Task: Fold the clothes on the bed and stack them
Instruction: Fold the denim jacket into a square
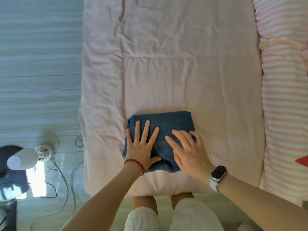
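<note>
Head view: folded jeans point(166, 124) near bed point(183, 72) foot edge, left hand point(141, 150) flat with fingers spread, right hand point(188, 152) pressing, fingers loosely together. Probably thick, stiff denim (frayed hem nearest); best lifted from both side edges.

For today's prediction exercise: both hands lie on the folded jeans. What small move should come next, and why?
Probably lift both hands off: the jeans already form a compact folded block on the bed, pressed flat, with no other garment visible to stack yet.
</note>
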`<state>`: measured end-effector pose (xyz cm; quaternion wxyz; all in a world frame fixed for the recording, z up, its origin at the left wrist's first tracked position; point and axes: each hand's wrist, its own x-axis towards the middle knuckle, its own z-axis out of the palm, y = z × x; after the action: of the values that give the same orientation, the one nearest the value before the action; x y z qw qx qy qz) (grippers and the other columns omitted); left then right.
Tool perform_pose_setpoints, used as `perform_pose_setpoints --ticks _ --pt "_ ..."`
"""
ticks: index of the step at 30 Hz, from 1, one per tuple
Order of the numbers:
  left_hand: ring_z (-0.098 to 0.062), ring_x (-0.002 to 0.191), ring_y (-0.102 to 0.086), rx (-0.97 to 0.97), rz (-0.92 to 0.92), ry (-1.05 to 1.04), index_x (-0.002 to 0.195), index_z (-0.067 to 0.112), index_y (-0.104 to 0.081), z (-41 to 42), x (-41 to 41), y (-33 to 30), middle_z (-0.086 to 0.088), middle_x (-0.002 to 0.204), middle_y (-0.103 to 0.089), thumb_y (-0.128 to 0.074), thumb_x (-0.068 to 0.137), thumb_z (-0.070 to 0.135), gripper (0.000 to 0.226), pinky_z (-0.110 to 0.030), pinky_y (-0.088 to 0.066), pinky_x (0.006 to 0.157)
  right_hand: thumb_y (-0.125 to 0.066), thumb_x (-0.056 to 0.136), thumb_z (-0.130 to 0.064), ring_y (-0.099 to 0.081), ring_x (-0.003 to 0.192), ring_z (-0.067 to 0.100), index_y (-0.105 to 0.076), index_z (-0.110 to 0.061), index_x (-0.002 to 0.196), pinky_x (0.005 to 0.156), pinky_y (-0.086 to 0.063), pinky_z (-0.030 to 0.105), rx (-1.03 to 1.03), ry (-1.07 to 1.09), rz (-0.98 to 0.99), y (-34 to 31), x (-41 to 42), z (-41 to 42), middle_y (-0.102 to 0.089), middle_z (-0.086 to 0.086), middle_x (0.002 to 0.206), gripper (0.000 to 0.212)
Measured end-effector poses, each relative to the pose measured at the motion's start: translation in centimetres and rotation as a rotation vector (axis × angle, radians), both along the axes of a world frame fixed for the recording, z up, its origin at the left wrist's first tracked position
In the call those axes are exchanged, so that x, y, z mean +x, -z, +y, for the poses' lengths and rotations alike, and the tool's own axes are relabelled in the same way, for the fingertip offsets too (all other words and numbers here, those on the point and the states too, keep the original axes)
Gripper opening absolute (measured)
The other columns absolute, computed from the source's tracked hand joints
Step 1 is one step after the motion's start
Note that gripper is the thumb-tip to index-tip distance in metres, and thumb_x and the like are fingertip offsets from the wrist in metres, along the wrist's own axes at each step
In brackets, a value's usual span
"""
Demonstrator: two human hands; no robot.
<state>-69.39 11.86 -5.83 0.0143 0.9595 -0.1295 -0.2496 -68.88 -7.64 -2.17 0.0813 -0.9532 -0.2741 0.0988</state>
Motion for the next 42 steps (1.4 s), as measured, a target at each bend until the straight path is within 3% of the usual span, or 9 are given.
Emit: perform_pose_setpoints --ticks 4,14,21,25,28,30,36,39,42 --pt "-0.039 0.137 -0.014 -0.080 -0.160 0.024 0.146 0.027 -0.020 0.5 1.0 1.0 -0.013 0.151 -0.022 -0.066 0.050 0.076 0.117 -0.066 -0.022 0.102 -0.055 0.085 -0.035 -0.038 0.133 0.036 -0.044 -0.024 0.137 0.101 -0.030 0.064 -0.116 0.052 0.028 3.3 1.2 0.5 -0.039 0.017 0.145 0.055" --pt "-0.041 0.133 -0.021 -0.172 -0.410 0.144 0.148 0.034 -0.001 2.3 0.9 8.6 -0.008 0.154 -0.012 -0.019 0.080 0.077 0.082 -0.063 -0.025 0.100 -0.042 0.087 -0.040 -0.032 0.129 0.035 -0.037 -0.029 0.136 0.100 -0.022 0.069 -0.049 -0.011 -0.132 12.3 2.0 -1.1 -0.046 0.014 0.138 0.051" --pt "-0.038 0.136 -0.018 -0.243 -0.309 0.080 0.141 0.030 -0.026 1.9 1.5 5.8 -0.009 0.151 -0.023 -0.017 0.089 0.067 0.064 -0.065 -0.020 0.104 -0.044 0.086 -0.037 -0.027 0.133 0.033 -0.041 -0.028 0.136 0.101 -0.028 0.068 0.011 0.047 -0.035 9.8 2.2 -0.6 -0.043 0.015 0.142 0.051" --pt "-0.030 0.137 -0.021 -0.399 -0.333 -0.256 0.140 0.025 -0.036 1.0 1.4 3.1 -0.014 0.148 -0.031 -0.031 0.095 0.040 0.048 -0.053 -0.025 0.108 -0.040 0.091 -0.021 -0.027 0.136 0.026 -0.051 -0.016 0.128 0.107 -0.032 0.048 0.365 0.220 0.092 6.7 1.7 -0.5 -0.040 0.011 0.144 0.039" --pt "-0.024 0.138 -0.020 -0.528 -0.129 -0.918 0.146 0.024 -0.023 0.9 1.2 1.8 -0.008 0.151 -0.023 -0.056 0.080 0.055 0.080 -0.042 -0.023 0.113 -0.050 0.092 -0.012 -0.031 0.134 0.020 -0.053 -0.001 0.123 0.109 -0.028 0.029 0.527 0.433 0.112 5.4 1.4 -0.8 -0.041 0.011 0.140 0.033" --pt "-0.024 0.135 -0.029 -0.517 0.067 -1.154 0.145 0.023 -0.019 1.4 1.3 1.6 -0.004 0.146 -0.029 -0.068 0.066 0.063 0.102 -0.046 -0.029 0.111 -0.061 0.087 -0.007 -0.031 0.133 0.021 -0.046 0.001 0.130 0.110 -0.020 0.017 0.550 0.601 0.166 4.7 1.4 -0.1 -0.038 0.014 0.142 0.047" --pt "-0.021 0.110 -0.056 -0.654 0.336 -1.262 0.130 0.018 -0.040 2.4 2.7 1.0 0.001 0.125 -0.056 -0.079 0.060 0.054 0.088 -0.042 -0.046 0.096 -0.076 0.075 -0.024 -0.031 0.124 0.024 -0.034 -0.007 0.139 0.104 -0.028 0.032 0.514 0.917 0.281 4.1 3.0 1.5 -0.039 0.013 0.137 0.078" --pt "-0.021 0.105 -0.058 -0.695 0.367 -1.275 0.125 0.015 -0.042 2.3 2.7 1.0 0.001 0.119 -0.058 -0.077 0.067 0.047 0.075 -0.041 -0.048 0.094 -0.076 0.073 -0.030 -0.054 0.112 0.018 -0.047 -0.019 0.124 0.096 -0.043 0.032 0.728 1.089 0.510 4.1 3.0 1.0 -0.056 -0.001 0.121 0.060" --pt "-0.020 0.102 -0.057 -0.776 0.344 -1.267 0.124 0.014 -0.040 1.9 2.1 0.4 0.000 0.115 -0.056 -0.071 0.076 0.043 0.065 -0.038 -0.048 0.090 -0.067 0.083 -0.032 -0.057 0.107 0.014 -0.047 -0.024 0.119 0.091 -0.044 0.030 0.795 1.088 0.626 3.7 2.5 0.7 -0.059 -0.010 0.112 0.041"
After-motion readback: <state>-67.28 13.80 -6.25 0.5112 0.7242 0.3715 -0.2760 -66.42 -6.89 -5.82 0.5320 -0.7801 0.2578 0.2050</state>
